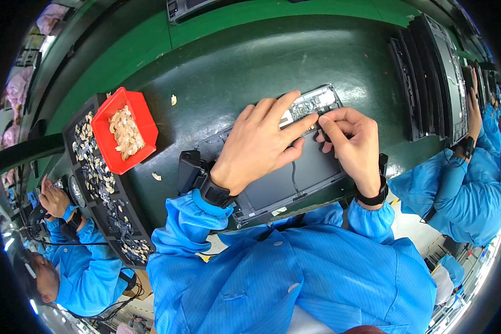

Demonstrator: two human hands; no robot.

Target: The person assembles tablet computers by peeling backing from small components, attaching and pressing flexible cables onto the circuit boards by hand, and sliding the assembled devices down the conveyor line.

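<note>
A dark grey, flat laptop-like casing [261, 192] lies tilted on the table in front of me. A silvery circuit board [317, 101] shows at its far right end, and a thin black cable [294, 177] runs across its panel. My left hand [256, 139] rests over the casing with fingers spread, its index fingertip close to my right fingertips. My right hand [355, 146] is pinched at the board's near edge. Something small and dark shows by its fingers, too covered to name. Both wrists wear black bands.
At left, a red bin [151, 128] of small pale pieces stands on a black compartment tray [129, 220] with more small pieces. Loose pale pieces [173, 100] lie on the green table [217, 72]. Dark panels [428, 78] stand stacked at right. Co-workers in blue sit on both sides.
</note>
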